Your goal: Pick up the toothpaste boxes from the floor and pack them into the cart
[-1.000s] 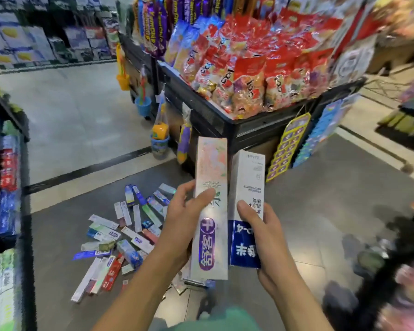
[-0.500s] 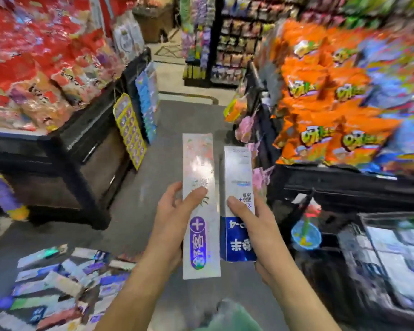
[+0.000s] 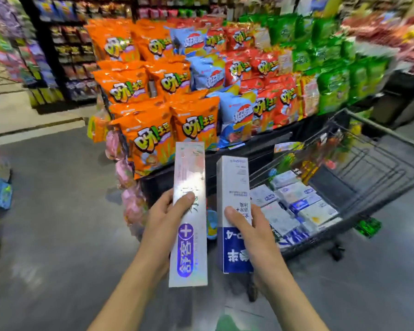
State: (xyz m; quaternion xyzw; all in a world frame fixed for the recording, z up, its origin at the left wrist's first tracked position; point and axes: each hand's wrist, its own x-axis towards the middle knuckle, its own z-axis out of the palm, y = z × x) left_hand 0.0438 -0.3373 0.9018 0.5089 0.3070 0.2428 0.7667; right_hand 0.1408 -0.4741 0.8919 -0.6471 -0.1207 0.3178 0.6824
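Two toothpaste boxes are held upright in the air, short of the cart: the silver box [image 3: 188, 211] gripped in the left hand [image 3: 164, 220], the white-and-blue box [image 3: 233, 211] in the right hand [image 3: 253, 231], each clamped by thumb across the front. The cart [image 3: 368, 149] stands to the right, already layered with packed boxes [image 3: 296, 201]. Each long box is held near its lower half, so a hurried swing could tip one loose, or clip the wire rim and bounce out onto the floor [image 3: 58, 211].
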